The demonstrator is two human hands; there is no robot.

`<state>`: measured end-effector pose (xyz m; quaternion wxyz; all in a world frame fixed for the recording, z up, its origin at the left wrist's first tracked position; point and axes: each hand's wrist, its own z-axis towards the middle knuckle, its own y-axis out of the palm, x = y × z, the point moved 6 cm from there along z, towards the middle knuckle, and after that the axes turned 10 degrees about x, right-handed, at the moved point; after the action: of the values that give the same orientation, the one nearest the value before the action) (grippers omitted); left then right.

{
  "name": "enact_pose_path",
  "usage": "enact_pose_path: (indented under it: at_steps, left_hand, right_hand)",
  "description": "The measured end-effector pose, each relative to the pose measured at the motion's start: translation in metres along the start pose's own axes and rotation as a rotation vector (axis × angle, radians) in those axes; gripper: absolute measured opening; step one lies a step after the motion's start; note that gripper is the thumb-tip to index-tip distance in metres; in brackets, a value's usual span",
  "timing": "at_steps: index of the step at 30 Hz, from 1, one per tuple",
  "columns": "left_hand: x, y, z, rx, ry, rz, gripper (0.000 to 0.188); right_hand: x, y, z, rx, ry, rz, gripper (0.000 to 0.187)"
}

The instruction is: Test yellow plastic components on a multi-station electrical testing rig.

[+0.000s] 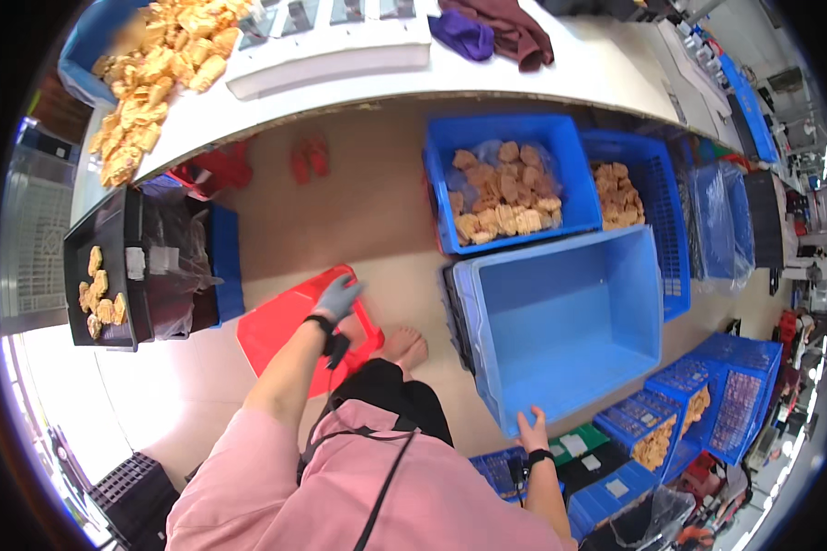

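Observation:
My left hand (337, 301), in a grey glove, is at the upper edge of a red plastic stool (280, 321) that looks tilted on the floor. Its fingers curl at that edge, a little blurred. With my bare right hand (531, 430) I grip the near rim of a light-blue plastic bin (560, 312), which has nothing inside. A wrist strap with a small dark device sits on each of my wrists. Just beyond the bin stands a blue crate (441, 184) holding light-brown, biscuit-like pieces (505, 193) and clear plastic.
A white table (340, 87) runs across the far side, with a heap of golden pieces (170, 55) at its left. Black crates (110, 275) stand at left. More blue crates (685, 376) are at right. My bare feet (406, 349) and red slippers (310, 158) are on the floor.

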<state>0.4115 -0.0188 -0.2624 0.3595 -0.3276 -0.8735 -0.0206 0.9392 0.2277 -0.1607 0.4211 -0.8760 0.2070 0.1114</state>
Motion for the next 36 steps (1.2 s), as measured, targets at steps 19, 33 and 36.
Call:
enact_pose_path:
  at_steps: [19, 33, 36]
  left_hand:
    - [-0.012, -0.290, -0.160, 0.682, 0.337, 0.272, 0.046]
    - [0.345, -0.373, 0.073, 0.513, 1.065, 0.922, 0.073]
    - [0.346, -0.384, 0.091, 0.255, 0.914, 1.095, 0.088]
  right_hand:
    - [-0.244, 0.042, -0.057, -0.613, -0.450, -0.062, 0.029]
    - [-0.374, 0.287, -0.040, -0.457, -0.176, 0.104, 0.034]
    - [-0.349, 0.297, -0.045, -0.315, -0.061, 0.043, 0.032]
